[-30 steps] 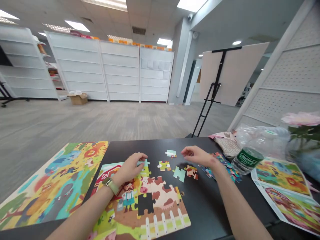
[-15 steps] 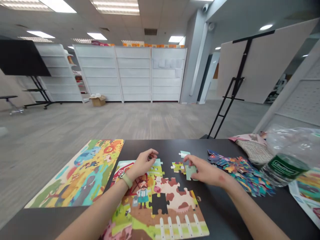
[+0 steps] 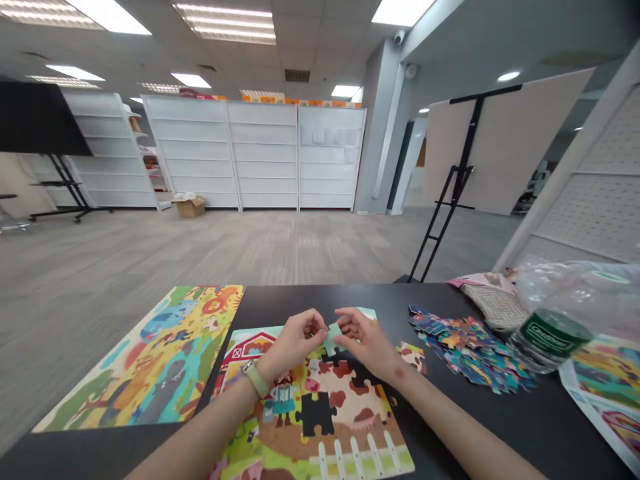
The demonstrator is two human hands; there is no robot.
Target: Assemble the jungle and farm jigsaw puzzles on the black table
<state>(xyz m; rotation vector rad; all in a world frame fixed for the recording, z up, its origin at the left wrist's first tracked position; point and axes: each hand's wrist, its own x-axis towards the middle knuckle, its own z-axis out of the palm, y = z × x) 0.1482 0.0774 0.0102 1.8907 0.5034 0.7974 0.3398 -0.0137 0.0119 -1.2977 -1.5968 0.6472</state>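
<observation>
A pale green puzzle piece (image 3: pixel 332 339) is held up between my two hands, above the upper edge of the farm puzzle (image 3: pixel 280 440). My left hand (image 3: pixel 300 337), wearing a watch with a light green band, pinches the piece's left side. On its other side the thumb and fingers of my right hand (image 3: pixel 364 341) grip it. The farm puzzle shows a barn, a farmer and a spotted cow, with a dark gap (image 3: pixel 317 415) beside the farmer. A loose cow-patterned piece (image 3: pixel 413 357) lies right of my right wrist. Another pale piece (image 3: pixel 369 312) is partly hidden behind my right hand.
A finished-looking animal picture (image 3: pixel 150 360) lies at the left. To the right are a heap of dark, colourful puzzle pieces (image 3: pixel 475 350), a patterned pouch (image 3: pixel 493 303), a clear bottle with a green label (image 3: pixel 550 337) and a printed sheet (image 3: pixel 607 380). An easel (image 3: pixel 450 193) stands beyond the table.
My right hand has moved left from the loose pieces, bringing the pale green piece over the puzzle. My left hand has shifted slightly right to meet it. The camera view has turned a little.
</observation>
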